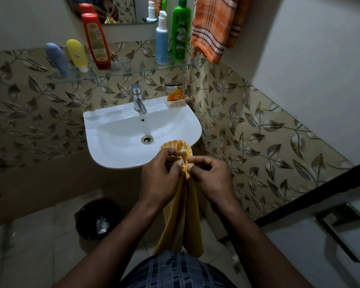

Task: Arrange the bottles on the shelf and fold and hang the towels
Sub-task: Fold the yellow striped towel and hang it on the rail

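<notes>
Holding: my left hand (160,177) and right hand (213,179) pinch the yellow towel (190,225).
Ahead: sink (104,121).
Bin (84,213): shiny scrap (102,224) inside.

A single view is given, taken by a wide-angle camera worn on the head and tilted forward and down. The scene is seen from above and at close range. The left hand (160,177) and right hand (212,179), with the yellow towel (192,221) between them, are framed just below the centre. The white washbasin (96,119) is set at mid-frame and the glass shelf (133,69) across the upper third. The mirror (121,9) is cut by the top edge. The tiled floor (40,235) is taken in at the lower left. Straight lines are bowed near the borders.
</notes>
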### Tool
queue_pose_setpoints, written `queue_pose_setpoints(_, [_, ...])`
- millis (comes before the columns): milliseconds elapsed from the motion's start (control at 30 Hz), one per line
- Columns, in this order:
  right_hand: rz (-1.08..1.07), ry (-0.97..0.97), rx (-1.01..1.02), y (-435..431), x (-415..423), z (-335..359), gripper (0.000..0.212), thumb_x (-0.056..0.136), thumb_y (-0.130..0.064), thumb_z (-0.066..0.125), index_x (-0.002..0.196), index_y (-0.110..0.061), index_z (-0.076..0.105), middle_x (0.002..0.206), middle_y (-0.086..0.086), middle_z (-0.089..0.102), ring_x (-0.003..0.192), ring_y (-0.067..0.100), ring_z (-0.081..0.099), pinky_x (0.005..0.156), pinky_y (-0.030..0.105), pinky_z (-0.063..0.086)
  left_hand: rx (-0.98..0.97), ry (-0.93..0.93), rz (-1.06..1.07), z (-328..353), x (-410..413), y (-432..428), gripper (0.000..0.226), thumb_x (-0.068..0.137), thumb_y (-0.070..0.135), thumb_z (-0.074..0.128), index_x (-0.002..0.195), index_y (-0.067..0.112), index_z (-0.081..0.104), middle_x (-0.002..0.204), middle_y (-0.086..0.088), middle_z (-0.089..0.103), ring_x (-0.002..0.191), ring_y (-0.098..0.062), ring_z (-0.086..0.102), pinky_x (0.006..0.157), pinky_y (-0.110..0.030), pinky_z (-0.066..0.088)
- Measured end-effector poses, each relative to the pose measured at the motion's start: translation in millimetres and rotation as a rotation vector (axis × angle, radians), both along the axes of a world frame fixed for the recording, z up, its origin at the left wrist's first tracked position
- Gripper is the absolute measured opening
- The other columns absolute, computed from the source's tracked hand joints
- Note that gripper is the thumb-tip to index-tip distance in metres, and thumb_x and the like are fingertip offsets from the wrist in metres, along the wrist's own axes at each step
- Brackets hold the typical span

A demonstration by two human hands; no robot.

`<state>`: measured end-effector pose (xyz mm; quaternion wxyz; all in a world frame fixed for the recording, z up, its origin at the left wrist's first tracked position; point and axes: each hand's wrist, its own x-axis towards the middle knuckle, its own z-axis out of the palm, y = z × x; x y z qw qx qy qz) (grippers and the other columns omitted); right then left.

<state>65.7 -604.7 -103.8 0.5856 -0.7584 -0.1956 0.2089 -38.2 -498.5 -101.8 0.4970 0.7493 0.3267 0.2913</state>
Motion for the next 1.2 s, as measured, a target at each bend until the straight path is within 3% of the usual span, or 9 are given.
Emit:
queue_pose_setpoints(167, [-0.035, 0.062, 0.033, -1.4, -6.3, -0.2, 0.016, 0.082, -0.018, 0.086, 0.095, -0.024, 0.081, 0.079, 0.005, 0.077, 0.076, 0.020, 0.074, 0.073, 0.044, 0.064, 0.109, 0.058, 0.018, 4.6, -2.5, -7.4, 0.024, 0.085, 0.017, 0.082, 0.094, 0.034, 0.068, 0.087, 0.016, 0.073, 0.080, 0.004, 0.070, 0.066, -0.018, 0.056])
queue_pose_setpoints(267, [-0.050, 0.120, 0.075, 1.1, -12.1, 2.9, 0.015, 0.085, -0.010, 0.084, 0.096, -0.020, 0.081, 0.084, 0.011, 0.077, 0.082, 0.028, 0.078, 0.077, 0.047, 0.066, 0.183, 0.062, 0.072, 3.6, -4.5, -10.6, 0.023, 0.083, 0.016, 0.081, 0.095, 0.030, 0.067, 0.085, 0.013, 0.072, 0.075, 0.001, 0.069, 0.063, -0.020, 0.055])
queue_pose_setpoints(467, [-0.097, 0.223, 0.162, 6.3, -17.6, 11.2, 0.016, 0.086, 0.003, 0.079, 0.098, -0.005, 0.071, 0.090, 0.020, 0.075, 0.076, 0.023, 0.075, 0.067, 0.030, 0.063, 0.389, 0.021, 0.082, -4.0, -5.8, -9.8, 0.013, 0.086, 0.013, 0.077, 0.095, 0.022, 0.076, 0.089, 0.006, 0.074, 0.077, -0.009, 0.068, 0.068, -0.036, 0.059])
queue_pose_setpoints(567, [-0.147, 0.278, 0.214, 8.5, -18.8, 11.1, 0.015, 0.084, 0.009, 0.077, 0.091, 0.000, 0.066, 0.087, 0.023, 0.073, 0.076, 0.026, 0.072, 0.067, 0.031, 0.063, 0.425, 0.000, 0.050, -4.9, -6.6, -7.9, 0.016, 0.086, 0.019, 0.072, 0.099, 0.020, 0.081, 0.095, 0.005, 0.077, 0.083, -0.008, 0.069, 0.075, -0.032, 0.060])
queue_pose_setpoints(700, [-0.200, 0.384, 0.308, 9.9, -19.0, 13.0, 0.019, 0.084, 0.013, 0.075, 0.086, 0.000, 0.062, 0.081, 0.023, 0.069, 0.076, 0.027, 0.071, 0.070, 0.035, 0.064, 0.385, -0.059, -0.035, -3.6, -9.1, -5.4, 0.019, 0.088, 0.017, 0.082, 0.107, 0.017, 0.081, 0.101, 0.006, 0.076, 0.089, -0.002, 0.069, 0.080, -0.015, 0.056])
queue_pose_setpoints(867, [-0.220, 0.491, 0.354, 14.2, -19.1, 11.8, 0.027, 0.086, 0.008, 0.077, 0.077, -0.008, 0.057, 0.073, 0.013, 0.065, 0.065, 0.021, 0.065, 0.060, 0.030, 0.059, 0.398, -0.042, -0.137, -9.2, -10.9, 6.6, 0.034, 0.079, 0.016, 0.090, 0.111, 0.018, 0.079, 0.105, 0.006, 0.074, 0.093, -0.005, 0.070, 0.082, -0.019, 0.058])
queue_pose_setpoints(1000, [-0.164, 0.523, 0.326, 13.8, -21.6, 13.0, 0.020, 0.090, 0.006, 0.073, 0.084, -0.007, 0.058, 0.080, 0.018, 0.072, 0.074, 0.023, 0.073, 0.068, 0.031, 0.060, 0.413, -0.085, -0.106, -12.1, -8.3, 15.5, 0.022, 0.082, 0.007, 0.083, 0.103, 0.015, 0.082, 0.099, 0.004, 0.077, 0.090, -0.006, 0.071, 0.081, -0.012, 0.053])
queue_pose_setpoints(1100, [-0.048, 0.373, 0.190, 6.3, -11.7, 22.1, 0.016, 0.093, -0.002, 0.072, 0.092, -0.011, 0.060, 0.086, 0.015, 0.079, 0.080, 0.025, 0.078, 0.068, 0.034, 0.061, 0.400, -0.107, -0.088, -15.3, -10.7, 24.2, 0.021, 0.082, 0.005, 0.076, 0.100, 0.013, 0.082, 0.097, 0.004, 0.078, 0.091, -0.005, 0.072, 0.082, -0.012, 0.052])
queue_pose_setpoints(1200, [-0.151, -0.345, -0.147, -6.6, 17.2, 25.8, 0.010, 0.090, -0.024, 0.078, 0.089, -0.023, 0.069, 0.077, -0.006, 0.075, 0.071, 0.006, 0.071, 0.065, 0.028, 0.058, 0.393, -0.117, -0.100, -16.6, -13.1, 26.8, 0.018, 0.085, 0.003, 0.080, 0.100, 0.013, 0.081, 0.098, 0.005, 0.077, 0.093, -0.003, 0.071, 0.081, -0.013, 0.053])
